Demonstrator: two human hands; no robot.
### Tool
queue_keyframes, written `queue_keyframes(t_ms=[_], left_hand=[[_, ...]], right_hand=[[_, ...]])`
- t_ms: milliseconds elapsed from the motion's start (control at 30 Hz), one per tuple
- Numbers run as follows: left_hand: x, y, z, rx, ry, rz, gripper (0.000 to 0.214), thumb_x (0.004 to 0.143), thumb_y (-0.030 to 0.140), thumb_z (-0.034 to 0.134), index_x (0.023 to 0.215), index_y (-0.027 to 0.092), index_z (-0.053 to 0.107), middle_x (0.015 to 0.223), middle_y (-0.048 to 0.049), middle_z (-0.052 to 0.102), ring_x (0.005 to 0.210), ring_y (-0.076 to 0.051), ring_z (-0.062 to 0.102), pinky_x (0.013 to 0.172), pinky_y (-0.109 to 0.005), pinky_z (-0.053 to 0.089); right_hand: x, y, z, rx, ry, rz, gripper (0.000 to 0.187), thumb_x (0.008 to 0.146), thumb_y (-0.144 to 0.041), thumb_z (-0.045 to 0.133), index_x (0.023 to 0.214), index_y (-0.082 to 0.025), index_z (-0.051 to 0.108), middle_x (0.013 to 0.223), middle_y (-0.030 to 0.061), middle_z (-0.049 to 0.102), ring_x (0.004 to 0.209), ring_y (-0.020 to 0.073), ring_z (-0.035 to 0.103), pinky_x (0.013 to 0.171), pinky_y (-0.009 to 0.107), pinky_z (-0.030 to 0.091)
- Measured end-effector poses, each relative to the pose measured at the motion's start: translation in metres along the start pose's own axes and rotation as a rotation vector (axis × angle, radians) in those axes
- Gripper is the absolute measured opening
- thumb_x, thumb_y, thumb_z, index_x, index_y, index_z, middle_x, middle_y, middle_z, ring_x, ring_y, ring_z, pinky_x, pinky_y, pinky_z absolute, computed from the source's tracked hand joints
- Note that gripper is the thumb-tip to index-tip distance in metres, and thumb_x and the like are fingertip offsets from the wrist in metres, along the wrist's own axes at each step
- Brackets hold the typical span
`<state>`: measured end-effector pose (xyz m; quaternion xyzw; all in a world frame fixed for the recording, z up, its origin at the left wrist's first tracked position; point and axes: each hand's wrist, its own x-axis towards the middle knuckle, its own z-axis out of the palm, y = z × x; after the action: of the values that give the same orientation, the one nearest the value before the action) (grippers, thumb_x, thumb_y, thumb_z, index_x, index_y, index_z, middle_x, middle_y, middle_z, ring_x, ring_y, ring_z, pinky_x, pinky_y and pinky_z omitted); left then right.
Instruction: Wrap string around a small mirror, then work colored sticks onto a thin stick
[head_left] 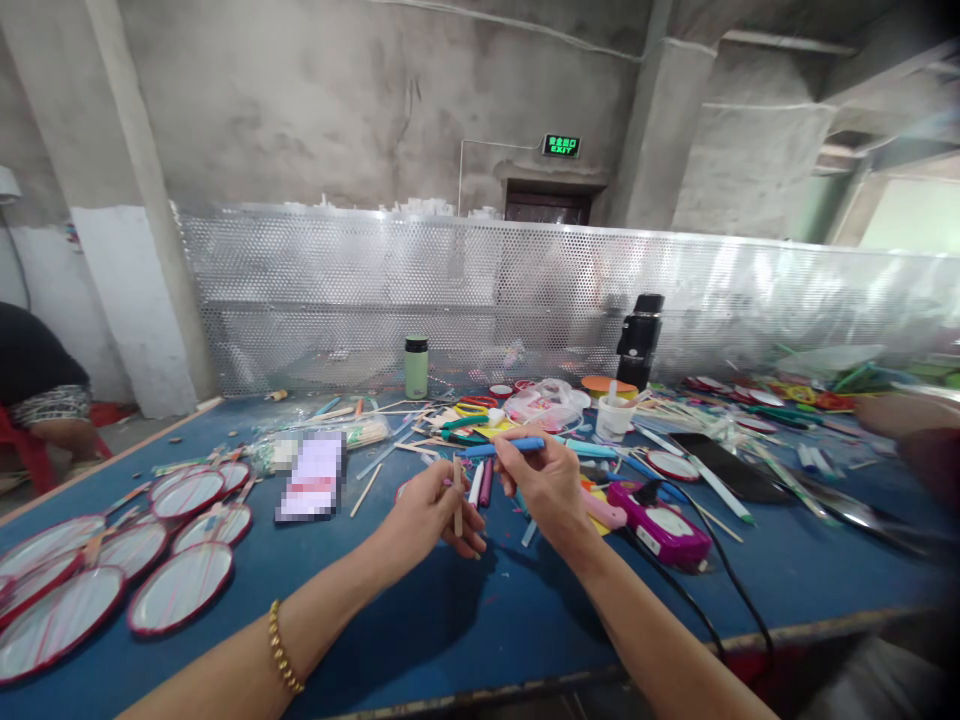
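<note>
My left hand [433, 512] is closed around a thin wooden stick [457, 495] that stands upright between its fingers, just above the blue table [465, 610]. My right hand [541, 482] pinches a blue pen-like stick [504, 446], held level and pointing left. The two hands are close together over the middle of the table. Pink and white sticks [481, 483] lie just behind them.
Several round red-rimmed fans [180, 588] lie at the left. A pink glue gun [660, 522] with a black cord lies right of my hand. A green flask [416, 367], a white cup [615, 416], a black bottle [639, 341] and scattered sticks stand further back. A seated person [41, 400] is at far left.
</note>
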<state>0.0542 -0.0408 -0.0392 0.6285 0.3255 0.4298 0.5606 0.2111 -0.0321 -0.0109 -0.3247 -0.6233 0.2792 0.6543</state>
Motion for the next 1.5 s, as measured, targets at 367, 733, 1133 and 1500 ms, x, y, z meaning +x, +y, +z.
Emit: queue_keyframes(t_ms=[367, 733, 1133, 1500], left_hand=[[0.0001, -0.0012, 0.0000, -0.005, 0.002, 0.003, 0.032, 0.082, 0.049, 0.052, 0.088, 0.020, 0.039, 0.068, -0.0022, 0.065, 0.057, -0.020, 0.068, 0.051, -0.031, 0.055], [-0.0007, 0.0009, 0.0008, 0.011, 0.002, -0.001, 0.027, 0.084, 0.045, 0.049, 0.088, 0.020, 0.038, 0.068, -0.0023, 0.064, 0.058, -0.020, 0.068, 0.053, -0.033, 0.056], [0.0006, -0.0021, -0.0001, -0.006, -0.007, 0.004, 0.031, 0.083, 0.047, 0.052, 0.089, 0.020, 0.038, 0.067, -0.0019, 0.064, 0.057, -0.021, 0.068, 0.052, -0.033, 0.056], [0.0014, -0.0033, -0.0004, -0.002, -0.005, 0.001, 0.028, 0.083, 0.044, 0.051, 0.088, 0.020, 0.038, 0.066, -0.0004, 0.063, 0.056, -0.019, 0.068, 0.051, -0.032, 0.056]], right_hand=[[0.0001, 0.0011, -0.0006, -0.008, 0.013, -0.014, 0.022, 0.078, -0.039, 0.067, 0.078, -0.017, 0.062, 0.055, -0.0031, 0.057, 0.036, 0.0081, 0.047, 0.035, 0.020, 0.038], [0.0011, 0.0006, -0.0007, -0.014, 0.026, -0.031, 0.018, 0.080, -0.035, 0.067, 0.077, -0.018, 0.062, 0.055, -0.0034, 0.057, 0.036, 0.0080, 0.047, 0.035, 0.020, 0.037], [0.0004, 0.0022, -0.0004, -0.016, 0.022, -0.030, 0.019, 0.080, -0.035, 0.067, 0.078, -0.016, 0.061, 0.054, -0.0035, 0.057, 0.035, 0.0069, 0.047, 0.034, 0.018, 0.037], [0.0010, 0.0052, -0.0009, -0.030, -0.006, -0.054, 0.016, 0.082, -0.032, 0.065, 0.079, -0.017, 0.061, 0.054, -0.0042, 0.055, 0.035, 0.0064, 0.046, 0.034, 0.018, 0.037]])
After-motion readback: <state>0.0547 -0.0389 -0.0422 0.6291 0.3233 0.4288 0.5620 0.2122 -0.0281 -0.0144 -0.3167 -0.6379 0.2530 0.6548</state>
